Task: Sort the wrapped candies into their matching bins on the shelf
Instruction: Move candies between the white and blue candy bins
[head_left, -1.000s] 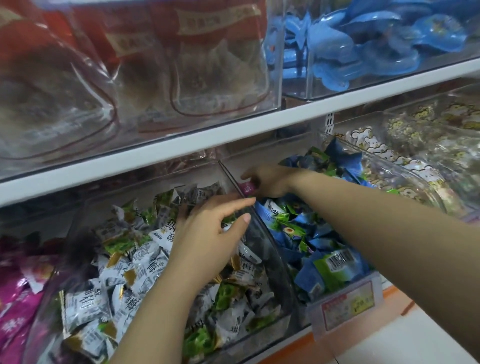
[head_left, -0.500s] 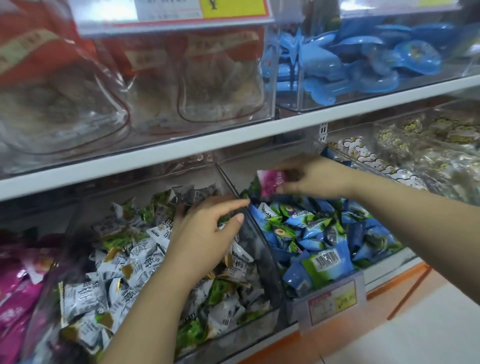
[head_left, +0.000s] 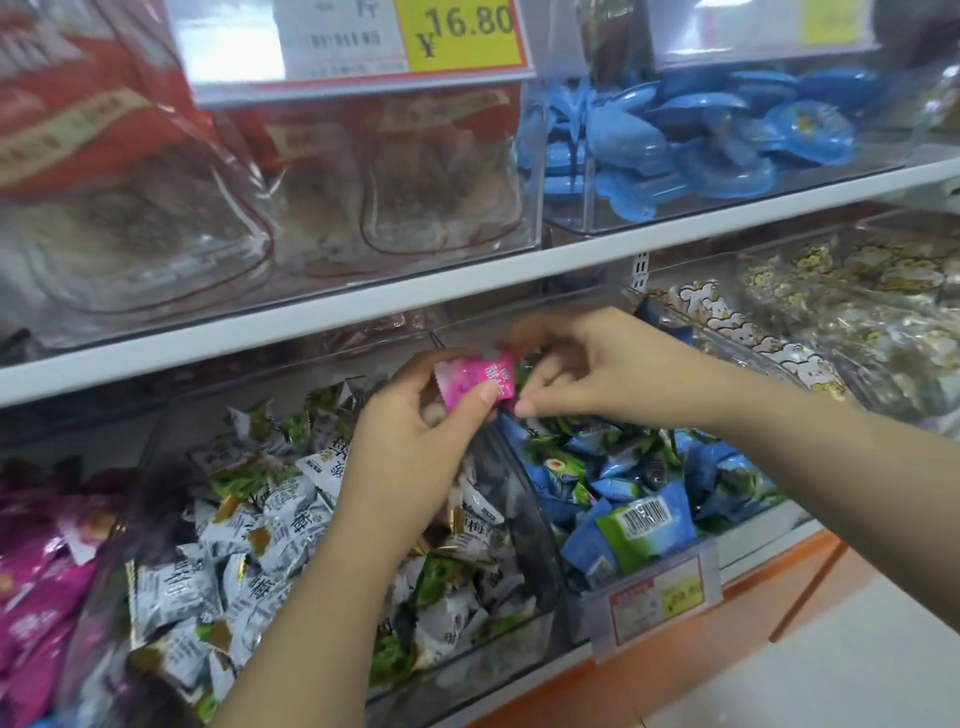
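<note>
Left hand (head_left: 415, 441): thumb and fingers pinch the pink candy (head_left: 475, 376), which is held up in the air. White characters on the wrapper, too blurred to read. Right hand (head_left: 597, 371): fingers curled at the candy's right edge, cannot tell whether they grip it.

- Below the grip: white-and-green candies (head_left: 270, 519) marked "梅".
- Below right: blue-and-green candies (head_left: 613, 483), one showing a barcode.
- Far left: pink candies (head_left: 41, 571).
- Above: price tag (head_left: 462, 34) reading "¥16.80".

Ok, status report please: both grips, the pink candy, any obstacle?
Left grip pinches pink candy. Right grip at its right edge, hold unclear. Matching pink pile far left, white-green bin between.
</note>
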